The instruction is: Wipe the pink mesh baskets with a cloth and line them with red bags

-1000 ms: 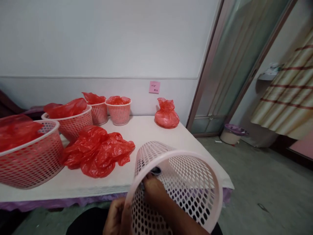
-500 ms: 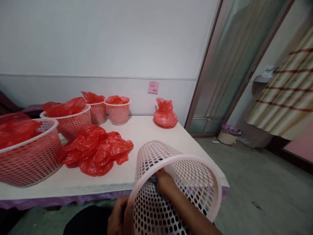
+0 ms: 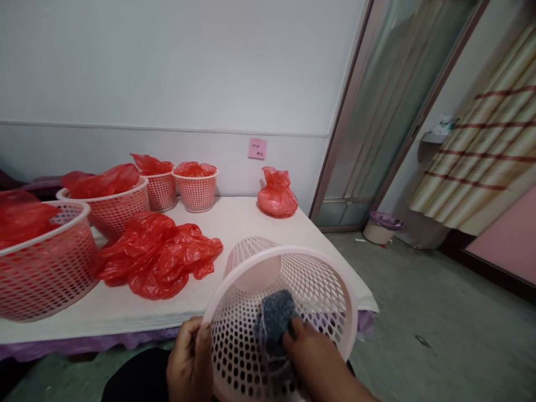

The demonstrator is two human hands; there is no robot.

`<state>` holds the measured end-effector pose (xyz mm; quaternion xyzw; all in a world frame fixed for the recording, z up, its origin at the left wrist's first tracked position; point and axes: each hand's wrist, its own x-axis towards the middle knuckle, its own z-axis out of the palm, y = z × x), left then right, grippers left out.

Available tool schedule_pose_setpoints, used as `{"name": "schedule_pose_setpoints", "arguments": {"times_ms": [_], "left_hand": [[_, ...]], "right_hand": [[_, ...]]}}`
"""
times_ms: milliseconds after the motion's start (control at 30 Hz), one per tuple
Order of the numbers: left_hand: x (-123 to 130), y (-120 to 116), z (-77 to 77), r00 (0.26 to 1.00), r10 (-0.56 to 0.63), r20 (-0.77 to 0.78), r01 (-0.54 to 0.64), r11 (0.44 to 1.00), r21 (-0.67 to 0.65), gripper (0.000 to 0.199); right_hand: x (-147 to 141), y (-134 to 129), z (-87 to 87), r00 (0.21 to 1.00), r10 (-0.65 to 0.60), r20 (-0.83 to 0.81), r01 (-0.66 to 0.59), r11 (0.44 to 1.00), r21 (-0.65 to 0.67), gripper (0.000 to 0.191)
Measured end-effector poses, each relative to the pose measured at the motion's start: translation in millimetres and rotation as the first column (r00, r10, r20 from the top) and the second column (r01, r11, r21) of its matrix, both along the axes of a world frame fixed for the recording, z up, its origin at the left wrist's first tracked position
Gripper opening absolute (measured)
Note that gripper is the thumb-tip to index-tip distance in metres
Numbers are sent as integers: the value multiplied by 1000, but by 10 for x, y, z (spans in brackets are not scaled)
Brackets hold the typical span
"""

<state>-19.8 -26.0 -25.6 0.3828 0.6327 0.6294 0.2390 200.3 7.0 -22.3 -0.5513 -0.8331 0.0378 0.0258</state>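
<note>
A pale pink mesh basket [image 3: 322, 274] lies tilted with its mouth toward me, partly over the front of the white-covered table [image 3: 234, 215]. My left hand [image 3: 190, 357] grips its rim on the left side. Inside the basket, my right hand [image 3: 312, 352] holds a grey-blue cloth or sponge [image 3: 277, 315] near the mesh wall; the fingertips are slightly blurred. To the left of the basket, a heap of crumpled red plastic bags [image 3: 159, 257] rests on the table.
Pink baskets with red bags stand at the left [image 3: 54, 268] and back [image 3: 196, 192]. A tied red bag [image 3: 277, 192] sits by the wall, right of a pink note [image 3: 257, 149]. On the floor at right is a lined bin [image 3: 379, 229].
My right hand has drawn back toward the basket's mouth, and the grey-blue cloth or sponge now shows fully. The basket's mouth has turned more toward me. The view has shifted slightly.
</note>
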Motion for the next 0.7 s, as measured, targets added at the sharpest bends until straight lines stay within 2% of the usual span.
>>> {"name": "schedule_pose_setpoints", "arguments": {"times_ms": [100, 167, 233, 300, 367, 433, 500, 567, 633, 700], "left_hand": [[62, 3, 75, 999, 14, 36, -14, 1000, 4, 39], [69, 18, 95, 999, 29, 20, -29, 999, 14, 38], [38, 44, 69, 999, 37, -11, -36, 999, 28, 37], [-9, 69, 18, 999, 18, -27, -17, 999, 42, 37], [-42, 88, -17, 999, 7, -36, -6, 999, 44, 37], [-48, 103, -1, 1000, 13, -12, -12, 999, 39, 38], [-40, 122, 66, 997, 40, 59, -41, 999, 31, 41], [-45, 149, 147, 988, 86, 131, -90, 996, 22, 43], [-78, 179, 197, 978, 126, 164, -129, 992, 7, 44], [-130, 203, 201, 971, 125, 204, -127, 992, -4, 43]], "right_hand": [[174, 84, 261, 974, -129, 186, 119, 991, 66, 35], [169, 83, 308, 975, -142, 173, 129, 988, 86, 36], [74, 37, 199, 987, -91, 131, 89, 996, 25, 35], [-71, -31, -3, 998, -9, 60, 14, 997, -75, 30], [-218, -92, -197, 996, 60, -60, -68, 987, -146, 26], [-334, -134, -324, 968, 128, -216, -164, 974, -159, 32], [-418, -165, -397, 912, 225, -343, -264, 962, -70, 41], [-486, -201, -463, 873, 299, -385, -302, 952, 52, 35], [-555, -243, -542, 883, 300, -361, -245, 950, 193, 21], [-619, -272, -605, 900, 298, -317, -171, 912, 372, 15]]}}
